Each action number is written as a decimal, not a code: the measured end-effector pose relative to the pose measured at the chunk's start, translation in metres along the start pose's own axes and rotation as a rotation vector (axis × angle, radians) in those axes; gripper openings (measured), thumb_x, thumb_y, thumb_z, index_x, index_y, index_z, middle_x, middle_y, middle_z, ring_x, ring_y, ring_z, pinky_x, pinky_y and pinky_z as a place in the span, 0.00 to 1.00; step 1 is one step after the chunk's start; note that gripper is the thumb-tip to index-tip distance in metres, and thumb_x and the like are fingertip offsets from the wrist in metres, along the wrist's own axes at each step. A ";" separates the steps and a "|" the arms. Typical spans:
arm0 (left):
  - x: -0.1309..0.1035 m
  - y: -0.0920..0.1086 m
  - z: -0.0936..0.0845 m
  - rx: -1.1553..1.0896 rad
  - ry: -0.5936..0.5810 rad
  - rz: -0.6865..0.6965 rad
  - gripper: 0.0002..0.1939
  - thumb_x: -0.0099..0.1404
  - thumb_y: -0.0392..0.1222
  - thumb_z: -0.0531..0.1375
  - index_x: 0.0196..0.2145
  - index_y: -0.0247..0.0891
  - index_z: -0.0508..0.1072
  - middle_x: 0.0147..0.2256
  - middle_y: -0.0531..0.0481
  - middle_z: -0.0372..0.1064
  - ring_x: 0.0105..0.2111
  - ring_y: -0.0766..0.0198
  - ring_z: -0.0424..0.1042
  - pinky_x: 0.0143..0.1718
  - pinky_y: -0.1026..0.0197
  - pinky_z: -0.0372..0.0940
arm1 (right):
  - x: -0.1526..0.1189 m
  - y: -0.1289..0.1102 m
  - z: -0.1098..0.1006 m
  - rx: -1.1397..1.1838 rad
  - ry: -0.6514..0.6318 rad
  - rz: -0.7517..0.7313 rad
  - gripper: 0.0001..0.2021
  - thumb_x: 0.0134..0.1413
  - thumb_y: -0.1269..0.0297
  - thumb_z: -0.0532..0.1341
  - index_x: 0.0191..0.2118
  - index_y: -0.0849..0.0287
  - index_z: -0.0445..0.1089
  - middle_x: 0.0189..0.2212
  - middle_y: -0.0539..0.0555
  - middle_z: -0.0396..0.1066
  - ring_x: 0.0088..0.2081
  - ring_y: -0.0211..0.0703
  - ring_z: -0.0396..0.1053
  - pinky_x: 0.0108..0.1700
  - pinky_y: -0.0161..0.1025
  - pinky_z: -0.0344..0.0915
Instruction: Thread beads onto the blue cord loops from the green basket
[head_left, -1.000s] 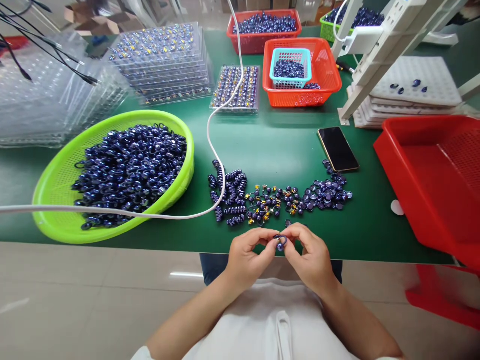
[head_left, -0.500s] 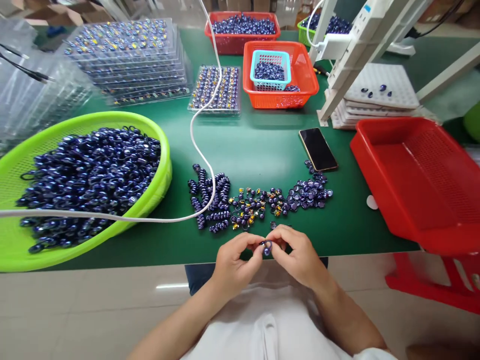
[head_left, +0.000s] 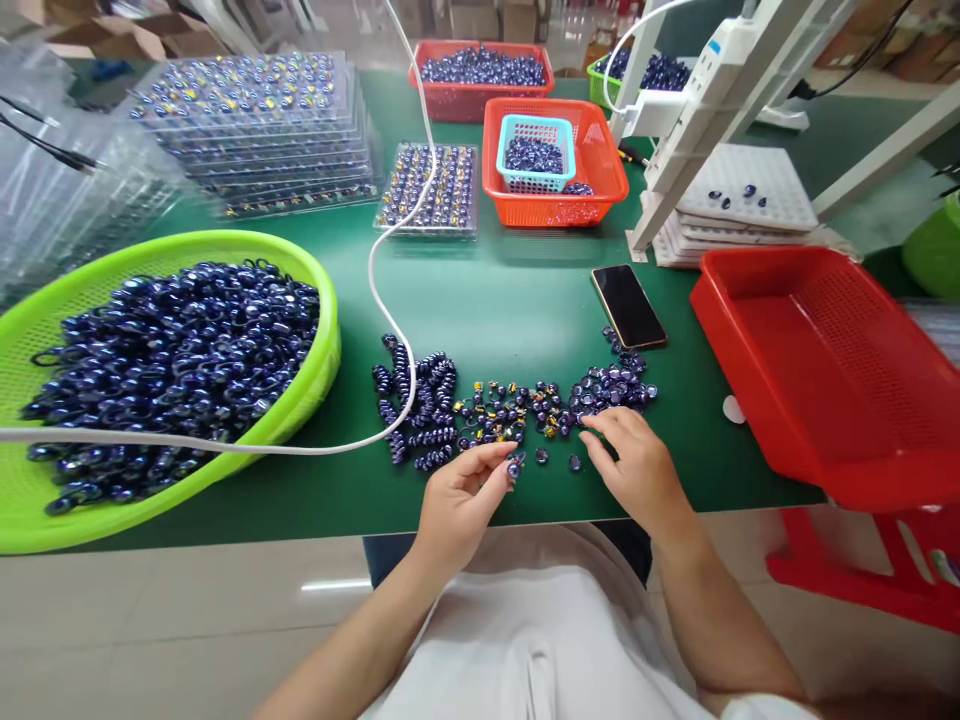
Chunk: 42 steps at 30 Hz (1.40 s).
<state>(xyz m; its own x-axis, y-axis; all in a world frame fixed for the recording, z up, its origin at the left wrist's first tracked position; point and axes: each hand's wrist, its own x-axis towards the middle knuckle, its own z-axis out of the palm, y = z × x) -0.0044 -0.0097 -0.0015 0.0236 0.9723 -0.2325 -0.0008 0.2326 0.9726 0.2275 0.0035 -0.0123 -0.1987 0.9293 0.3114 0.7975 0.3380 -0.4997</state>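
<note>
At the far left, a big green basket (head_left: 327,345) heaped with dark rings (head_left: 180,360) stands on the green table (head_left: 510,315), and a white cable (head_left: 373,270) runs across the view in front of it. Next come short rows of dark coils (head_left: 433,437), then a scatter of yellow-and-dark bits (head_left: 491,405). Just in front of that scatter, the left hand (head_left: 459,502) pinches a small dark piece (head_left: 514,468) between closed thumb and forefinger; it is too small to tell its long axis. Between the hands lie two loose caps (head_left: 541,456), apart from each other. The right hand (head_left: 637,468) has thumb and forefinger slightly parted, with nothing to be seen between them; its forefinger reaches the near edge of the cap pile (head_left: 611,388), which lies straight ahead of it, so this hand is the nearer one. The round caps show no clear long axis. The phone (head_left: 630,305) borders the pile at its far side. Bare table lies right of the hand, up to a white disc (head_left: 733,409) beside the red basket (head_left: 787,330); the table's front edge runs close below both hands.
</note>
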 end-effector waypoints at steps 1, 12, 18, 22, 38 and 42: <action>0.000 0.001 0.000 -0.011 0.003 -0.014 0.10 0.61 0.42 0.65 0.39 0.36 0.80 0.30 0.50 0.77 0.28 0.67 0.74 0.32 0.66 0.71 | 0.001 -0.003 -0.001 -0.011 -0.035 -0.017 0.08 0.64 0.68 0.58 0.46 0.58 0.71 0.38 0.57 0.71 0.42 0.49 0.69 0.46 0.47 0.68; -0.001 -0.006 -0.003 -0.117 -0.074 -0.041 0.10 0.66 0.44 0.62 0.41 0.36 0.76 0.35 0.48 0.76 0.33 0.65 0.74 0.36 0.64 0.72 | -0.013 -0.006 0.008 -0.056 -0.098 -0.090 0.07 0.62 0.74 0.57 0.41 0.59 0.72 0.35 0.57 0.73 0.37 0.47 0.71 0.40 0.43 0.69; -0.004 -0.005 0.010 -0.325 -0.220 -0.036 0.09 0.67 0.44 0.62 0.41 0.36 0.75 0.49 0.41 0.75 0.50 0.55 0.74 0.51 0.54 0.70 | -0.015 -0.031 0.017 0.413 0.041 0.153 0.08 0.62 0.72 0.57 0.42 0.55 0.72 0.36 0.52 0.75 0.33 0.39 0.74 0.37 0.37 0.72; -0.007 -0.005 0.020 -0.538 -0.271 -0.059 0.06 0.66 0.42 0.63 0.40 0.37 0.74 0.47 0.42 0.77 0.54 0.54 0.72 0.58 0.50 0.64 | -0.015 -0.056 0.031 0.725 0.147 0.289 0.07 0.64 0.69 0.56 0.40 0.53 0.71 0.41 0.52 0.73 0.39 0.40 0.75 0.41 0.39 0.74; -0.003 0.015 0.004 -0.407 -0.213 -0.160 0.16 0.60 0.49 0.68 0.38 0.34 0.76 0.38 0.45 0.76 0.41 0.58 0.75 0.51 0.52 0.68 | -0.003 -0.046 0.037 0.167 0.123 -0.282 0.21 0.58 0.78 0.61 0.55 0.54 0.66 0.40 0.57 0.71 0.41 0.46 0.70 0.43 0.45 0.72; 0.000 0.013 -0.001 -0.452 -0.202 -0.195 0.15 0.59 0.47 0.69 0.37 0.33 0.74 0.37 0.46 0.76 0.40 0.59 0.76 0.52 0.51 0.69 | 0.001 -0.047 0.029 0.186 0.044 -0.310 0.17 0.59 0.78 0.59 0.52 0.57 0.67 0.39 0.57 0.72 0.41 0.46 0.71 0.43 0.45 0.72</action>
<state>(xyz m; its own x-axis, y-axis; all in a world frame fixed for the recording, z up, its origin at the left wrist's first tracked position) -0.0051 -0.0062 0.0113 0.2584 0.8967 -0.3594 -0.4066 0.4384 0.8015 0.1736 -0.0072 -0.0117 -0.3869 0.7726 0.5034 0.5855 0.6276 -0.5131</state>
